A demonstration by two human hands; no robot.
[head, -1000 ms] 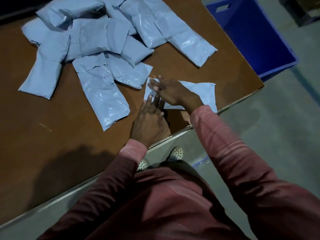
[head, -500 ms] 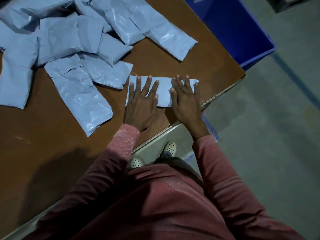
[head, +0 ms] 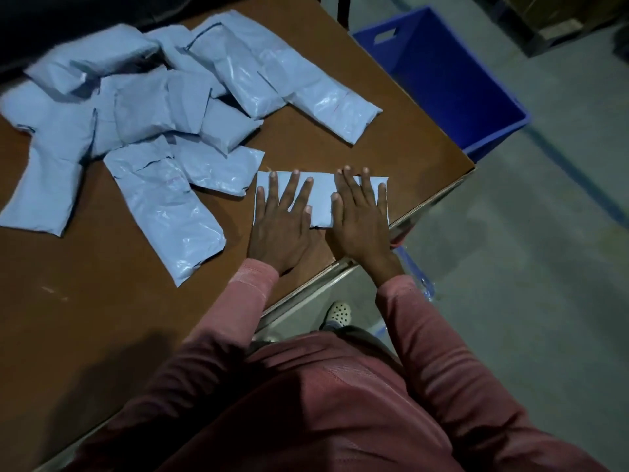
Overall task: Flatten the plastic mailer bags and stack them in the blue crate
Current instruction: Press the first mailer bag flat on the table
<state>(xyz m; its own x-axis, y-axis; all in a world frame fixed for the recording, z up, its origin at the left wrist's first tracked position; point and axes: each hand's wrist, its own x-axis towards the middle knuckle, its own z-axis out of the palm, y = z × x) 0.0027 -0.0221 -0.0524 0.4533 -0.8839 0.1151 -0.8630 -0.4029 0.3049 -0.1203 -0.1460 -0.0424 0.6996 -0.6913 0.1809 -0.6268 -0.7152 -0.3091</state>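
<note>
- Off the far right corner of the table, on the floor, stands the blue crate.
- On the table's far left, a heap of puffy mailer bags waits unflattened.
- At the table's near edge lies one mailer, long axis along that edge, right end toward the crate.
- The left hand and right hand press it flat, fingers straight and spread; the right is nearer the crate and likely carries.
</note>
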